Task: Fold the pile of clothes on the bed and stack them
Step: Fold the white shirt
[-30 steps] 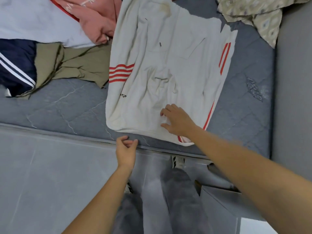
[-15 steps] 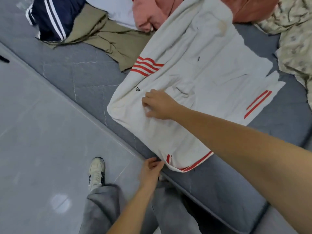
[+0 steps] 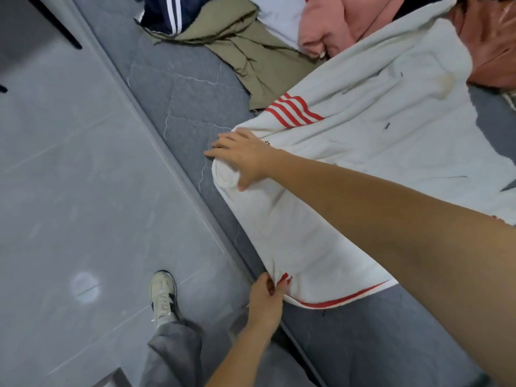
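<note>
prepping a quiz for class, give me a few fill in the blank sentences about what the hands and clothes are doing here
1. The left hand pinches the white garment at a corner with ____ trim.
2. The right hand lies on the garment's ____ corner.
3. The olive garment lies partly under a navy piece with ____ stripes.
4. The garment is spread on a ____ mattress.

Missing words: red; rounded; white; grey

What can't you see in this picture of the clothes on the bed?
- White top: its far side runs off the right edge, and the right arm covers part of it.
- Small black print beside the right hand: too small to read.
- Left hand: its fingertips are tucked into the hem.
- Navy garment and pink garment: cut off by the top edge.
</note>
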`<state>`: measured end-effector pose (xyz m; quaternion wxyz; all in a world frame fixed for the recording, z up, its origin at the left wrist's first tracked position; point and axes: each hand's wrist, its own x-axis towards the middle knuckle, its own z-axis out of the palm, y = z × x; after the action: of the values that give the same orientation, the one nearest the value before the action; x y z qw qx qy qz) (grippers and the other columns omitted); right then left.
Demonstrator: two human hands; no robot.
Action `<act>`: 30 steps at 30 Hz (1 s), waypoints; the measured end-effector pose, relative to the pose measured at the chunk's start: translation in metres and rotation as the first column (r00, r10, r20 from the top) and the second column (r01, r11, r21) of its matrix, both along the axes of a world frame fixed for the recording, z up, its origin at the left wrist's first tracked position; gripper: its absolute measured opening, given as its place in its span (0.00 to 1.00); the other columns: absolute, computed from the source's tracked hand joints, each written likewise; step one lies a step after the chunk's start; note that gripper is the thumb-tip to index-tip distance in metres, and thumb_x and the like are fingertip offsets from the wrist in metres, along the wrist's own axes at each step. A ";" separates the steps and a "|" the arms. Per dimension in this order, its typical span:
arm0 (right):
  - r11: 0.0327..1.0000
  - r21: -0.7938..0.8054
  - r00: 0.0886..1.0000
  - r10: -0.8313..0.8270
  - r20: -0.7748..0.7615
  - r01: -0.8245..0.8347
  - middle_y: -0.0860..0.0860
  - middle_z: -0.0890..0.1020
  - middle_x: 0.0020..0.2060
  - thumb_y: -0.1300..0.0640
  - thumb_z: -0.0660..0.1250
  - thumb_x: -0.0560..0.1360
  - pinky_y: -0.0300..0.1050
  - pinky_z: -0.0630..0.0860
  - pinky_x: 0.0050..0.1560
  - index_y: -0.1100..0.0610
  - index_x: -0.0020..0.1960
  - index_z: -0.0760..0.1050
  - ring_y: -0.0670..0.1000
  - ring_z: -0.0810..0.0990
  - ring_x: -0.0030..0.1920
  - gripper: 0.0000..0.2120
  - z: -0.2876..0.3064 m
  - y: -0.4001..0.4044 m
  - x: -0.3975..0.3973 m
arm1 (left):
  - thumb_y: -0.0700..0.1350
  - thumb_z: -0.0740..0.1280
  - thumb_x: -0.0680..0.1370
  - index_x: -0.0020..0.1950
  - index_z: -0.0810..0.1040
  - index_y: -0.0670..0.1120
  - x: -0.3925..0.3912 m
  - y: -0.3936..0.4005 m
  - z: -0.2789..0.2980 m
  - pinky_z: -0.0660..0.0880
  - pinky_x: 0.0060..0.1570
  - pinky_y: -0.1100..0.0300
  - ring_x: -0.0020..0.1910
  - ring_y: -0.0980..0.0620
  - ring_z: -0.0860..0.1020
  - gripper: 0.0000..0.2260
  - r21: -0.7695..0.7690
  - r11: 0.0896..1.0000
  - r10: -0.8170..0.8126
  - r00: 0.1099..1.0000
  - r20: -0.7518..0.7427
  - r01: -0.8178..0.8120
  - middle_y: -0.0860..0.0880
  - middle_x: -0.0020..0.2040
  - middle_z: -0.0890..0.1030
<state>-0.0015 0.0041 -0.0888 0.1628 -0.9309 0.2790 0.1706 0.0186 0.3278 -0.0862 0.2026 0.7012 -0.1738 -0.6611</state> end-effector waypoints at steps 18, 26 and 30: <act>0.652 0.134 0.594 -0.743 0.309 0.746 0.45 0.72 0.29 0.49 0.74 0.75 0.50 0.66 0.36 0.48 0.32 0.66 0.51 0.73 0.33 0.20 0.195 -0.007 -0.071 | 0.33 0.63 0.83 0.57 0.80 0.42 0.149 -0.128 0.086 0.75 0.48 0.59 0.48 0.50 0.78 0.08 -0.365 0.915 -0.080 0.962 0.260 0.175 0.46 0.49 0.83; 0.333 0.140 0.213 -0.819 0.533 0.932 0.60 0.80 0.35 0.54 0.71 0.78 0.57 0.69 0.36 0.65 0.43 0.78 0.52 0.76 0.35 0.14 0.362 0.033 -0.131 | 0.37 0.63 0.83 0.50 0.79 0.47 0.207 -0.260 0.258 0.73 0.41 0.62 0.41 0.61 0.77 0.08 -0.649 0.649 -0.192 0.911 0.364 0.396 0.50 0.45 0.81; 0.280 0.188 0.086 -0.739 0.668 0.941 0.39 0.84 0.35 0.51 0.74 0.77 0.40 0.73 0.37 0.39 0.41 0.82 0.36 0.78 0.36 0.08 0.450 0.079 -0.149 | 0.37 0.61 0.83 0.49 0.78 0.50 0.199 -0.312 0.360 0.73 0.41 0.67 0.41 0.65 0.77 0.11 -0.750 0.406 -0.259 0.853 0.453 0.522 0.51 0.45 0.81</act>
<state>-0.1508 0.0829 0.3612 0.1761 -0.5925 0.7122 -0.3328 0.2174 0.0155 0.2741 0.3329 0.5282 -0.6612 -0.4160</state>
